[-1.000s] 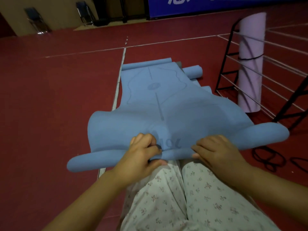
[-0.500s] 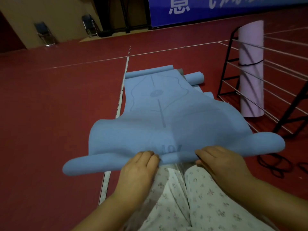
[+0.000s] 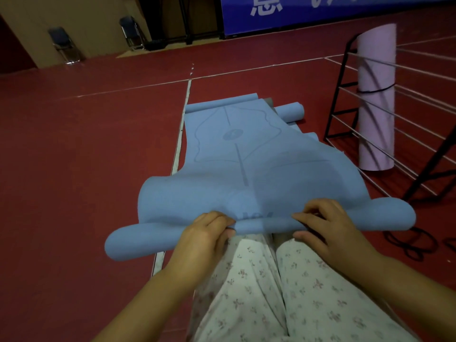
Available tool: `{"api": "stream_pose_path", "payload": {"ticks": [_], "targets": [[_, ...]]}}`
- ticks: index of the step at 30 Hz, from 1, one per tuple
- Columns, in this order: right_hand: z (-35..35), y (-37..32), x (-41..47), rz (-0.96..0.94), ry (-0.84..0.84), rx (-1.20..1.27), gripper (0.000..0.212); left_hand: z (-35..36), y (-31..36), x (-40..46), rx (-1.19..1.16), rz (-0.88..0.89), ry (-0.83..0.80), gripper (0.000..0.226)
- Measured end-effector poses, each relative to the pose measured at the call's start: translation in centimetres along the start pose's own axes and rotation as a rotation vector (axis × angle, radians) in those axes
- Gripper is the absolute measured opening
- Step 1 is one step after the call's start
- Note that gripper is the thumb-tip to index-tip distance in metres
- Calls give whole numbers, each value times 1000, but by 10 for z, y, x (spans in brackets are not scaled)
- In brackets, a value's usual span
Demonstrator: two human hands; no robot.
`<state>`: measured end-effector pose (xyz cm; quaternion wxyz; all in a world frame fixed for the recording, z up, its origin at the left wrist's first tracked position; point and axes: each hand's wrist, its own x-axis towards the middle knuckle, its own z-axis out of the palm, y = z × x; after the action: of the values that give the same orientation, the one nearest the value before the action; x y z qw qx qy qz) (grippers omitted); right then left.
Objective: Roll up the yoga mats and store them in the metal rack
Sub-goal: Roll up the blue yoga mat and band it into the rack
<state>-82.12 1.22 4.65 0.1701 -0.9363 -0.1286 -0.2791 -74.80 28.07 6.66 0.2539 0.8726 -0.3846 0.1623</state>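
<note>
A blue yoga mat (image 3: 246, 174) stretches away from me over the red floor, its near end lifted and curled into a small roll above my knees. My left hand (image 3: 207, 233) grips that roll left of centre, fingers on top and thumb beneath. My right hand (image 3: 325, 223) grips it right of centre in the same way. The roll's two ends flare out loose past both hands. At the right stands the black metal rack (image 3: 345, 99) with thin horizontal rods. A rolled pink mat (image 3: 375, 95) stands upright behind the rods, bound by a black strap.
More blue mats lie under the top one, with a curled end (image 3: 291, 112) showing at the far right. Black straps (image 3: 414, 243) lie on the floor by the rack's foot. White court lines cross the floor. Two folding chairs (image 3: 64, 45) stand by the far wall.
Both hands have shifted their hold on the near edge and turned the roll a little further. The camera has tilted up, so the mat sits lower in view.
</note>
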Motion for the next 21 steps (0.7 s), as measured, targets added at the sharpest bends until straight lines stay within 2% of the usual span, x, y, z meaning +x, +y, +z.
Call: {"api": "stream_pose_path", "payload": {"ticks": [7, 10, 12, 14, 17, 21], "targets": [[-13, 4, 17, 107, -109, 169, 45, 6, -13, -9, 1, 74, 8, 36], [-18, 6, 21, 199, -155, 207, 31, 10, -14, -9, 11, 52, 51, 31], [-18, 7, 25, 192, -185, 227, 25, 9, -14, -4, 1, 36, 43, 29], [-19, 9, 32, 220, -209, 273, 22, 5, -15, 3, -1, 21, 22, 32], [-20, 13, 42, 282, -262, 347, 7, -1, -15, 11, -11, -9, -8, 37], [-19, 18, 52, 302, -332, 392, 9, -4, -16, 16, -134, -123, -10, 35]]}}
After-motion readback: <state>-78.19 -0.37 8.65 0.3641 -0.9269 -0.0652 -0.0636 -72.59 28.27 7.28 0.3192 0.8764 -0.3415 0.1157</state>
